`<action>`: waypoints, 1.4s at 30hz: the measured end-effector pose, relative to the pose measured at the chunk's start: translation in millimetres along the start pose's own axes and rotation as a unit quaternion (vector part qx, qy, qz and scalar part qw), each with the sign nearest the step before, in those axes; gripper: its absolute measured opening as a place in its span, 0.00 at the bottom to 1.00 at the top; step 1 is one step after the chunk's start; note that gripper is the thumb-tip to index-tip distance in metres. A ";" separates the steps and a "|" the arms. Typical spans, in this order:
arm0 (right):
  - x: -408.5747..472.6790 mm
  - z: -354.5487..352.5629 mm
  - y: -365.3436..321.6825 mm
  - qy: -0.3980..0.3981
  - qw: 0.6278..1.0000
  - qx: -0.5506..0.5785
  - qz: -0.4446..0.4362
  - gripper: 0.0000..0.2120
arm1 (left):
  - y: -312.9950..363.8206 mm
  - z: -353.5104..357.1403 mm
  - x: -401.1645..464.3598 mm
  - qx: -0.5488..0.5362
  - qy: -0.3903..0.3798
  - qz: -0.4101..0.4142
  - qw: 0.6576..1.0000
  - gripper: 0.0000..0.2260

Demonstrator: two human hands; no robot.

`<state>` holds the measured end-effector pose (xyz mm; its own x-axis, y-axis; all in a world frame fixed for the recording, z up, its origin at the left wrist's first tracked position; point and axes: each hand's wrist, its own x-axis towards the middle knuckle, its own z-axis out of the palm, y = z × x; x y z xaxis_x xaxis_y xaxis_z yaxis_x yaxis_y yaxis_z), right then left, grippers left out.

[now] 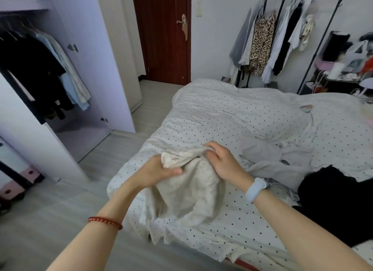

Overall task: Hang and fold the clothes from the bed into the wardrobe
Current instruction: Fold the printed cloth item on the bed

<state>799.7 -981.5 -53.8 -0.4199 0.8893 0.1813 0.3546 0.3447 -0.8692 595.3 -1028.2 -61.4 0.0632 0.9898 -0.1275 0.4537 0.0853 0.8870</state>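
My fingers [171, 170] curl round the top edge of the cream top [187, 190]: my left hand [156, 172] pinches its left corner, thumb over the cloth, and my right hand [222, 159] grips the bunched edge beside it. The top hangs from both hands over the near left edge of the bed [232, 119], its hem resting on the dotted cover. To the left the wardrobe [60, 73] stands open, dark and pale clothes on its rail, bare floor [60, 210] between it and the bed. To my right a black garment [333, 206] lies on the bed's near edge; a clothes rack [292, 38] stands beyond.
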 end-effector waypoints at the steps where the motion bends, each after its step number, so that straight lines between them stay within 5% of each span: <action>1: 1.8 -1.8 -4.8 0.012 1.000 -0.009 -0.023 0.11 | -4.4 7.3 -0.5 0.026 -0.035 -0.012 0.999 0.10; 7: 4.7 -42.3 -1.8 0.230 0.967 0.107 0.010 0.08 | -43.3 13.3 -6.1 0.112 -0.048 -0.109 0.987 0.11; 9: -1.0 -53.6 17.2 0.231 0.963 0.121 0.071 0.10 | -51.5 12.0 -8.7 0.162 -0.033 -0.119 0.979 0.13; 11: -14.8 -56.1 38.1 0.147 0.971 0.122 0.141 0.09 | -53.8 9.9 -6.5 0.168 0.036 -0.119 0.978 0.13; 13: -33.6 -55.8 56.7 -0.053 0.968 0.081 0.232 0.05 | -49.9 6.4 -1.8 0.097 0.113 -0.100 0.984 0.11; 15: -52.3 -51.6 65.3 -0.303 0.897 0.004 0.321 0.04 | -38.5 1.0 2.9 0.059 0.159 -0.048 0.984 0.12; 17: -59.8 -44.3 68.3 -0.417 0.838 -0.043 0.351 0.06 | -20.8 0.6 5.4 0.052 0.154 0.015 0.987 0.17; 19: -51.6 -37.0 67.0 -0.326 0.883 -0.010 0.338 0.16 | -1.3 4.4 6.9 0.046 0.137 0.090 0.985 0.22; 21: -36.9 -31.4 61.1 -0.148 0.932 0.073 0.322 0.21 | 11.1 10.8 7.8 0.044 0.131 0.170 0.976 0.24; 23: -22.2 -24.6 57.0 -0.076 0.924 0.179 0.330 0.26 | 17.0 14.3 9.3 0.005 0.126 0.210 0.970 0.27; 29: 5.2 -6.5 46.0 -0.044 0.823 0.477 0.306 0.22 | 8.0 22.5 5.7 0.013 0.052 0.226 0.973 0.22; 33: 10.1 -5.3 32.0 -0.124 0.866 0.393 0.284 0.10 | -16.3 24.7 1.5 0.064 0.021 0.115 0.991 0.18; 37: 1.1 14.8 37.5 -0.122 0.938 0.085 0.313 0.21 | -25.8 30.3 -3.3 0.026 0.054 0.001 0.998 0.06; 42: -13.8 27.4 75.2 -0.131 0.858 0.241 0.433 0.36 | -13.8 24.1 -9.1 -0.048 -0.032 0.063 0.996 0.21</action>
<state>809.3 -976.2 -134.2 -0.3685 0.6289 -0.6847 0.2687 -0.6330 -0.7260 609.9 -1041.1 -83.2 0.1709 0.9845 -0.0382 0.3510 -0.0246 0.9361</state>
